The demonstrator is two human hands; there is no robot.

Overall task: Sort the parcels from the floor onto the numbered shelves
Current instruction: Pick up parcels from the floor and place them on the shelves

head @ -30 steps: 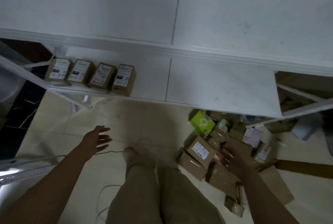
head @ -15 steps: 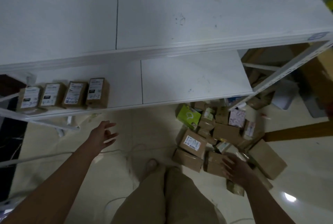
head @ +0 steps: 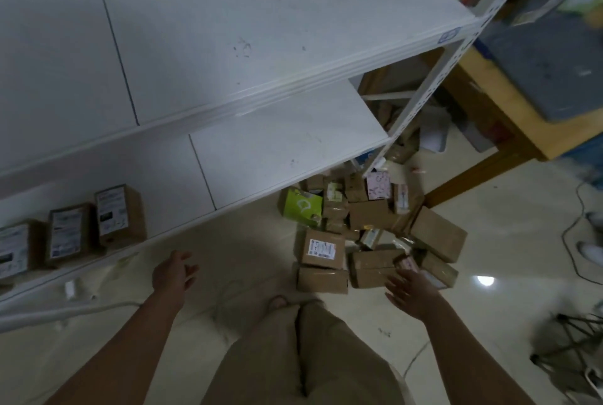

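A heap of brown cardboard parcels (head: 373,262) lies on the floor right of the white shelf unit (head: 248,101), with a green box (head: 301,207) and a pink one (head: 378,185) among them. One labelled parcel (head: 322,248) faces up at the heap's near left. My right hand (head: 411,295) hovers with fingers spread just above the nearest brown parcels, holding nothing. My left hand (head: 174,271) hangs relaxed and empty over the floor, below the lower shelf's edge. Three labelled boxes (head: 119,215) stand in a row at the left of the lower shelf (head: 261,156).
My legs (head: 303,355) stand between my arms. White cables (head: 98,308) trail across the tiled floor at the left. A wooden table (head: 509,117) stands to the right of the shelves, and a dark metal stand (head: 574,336) sits at the far right.
My view has swung right and closer to the heap. My right hand stays stretched over the near parcels; my left hand has stayed open below the shelf edge.
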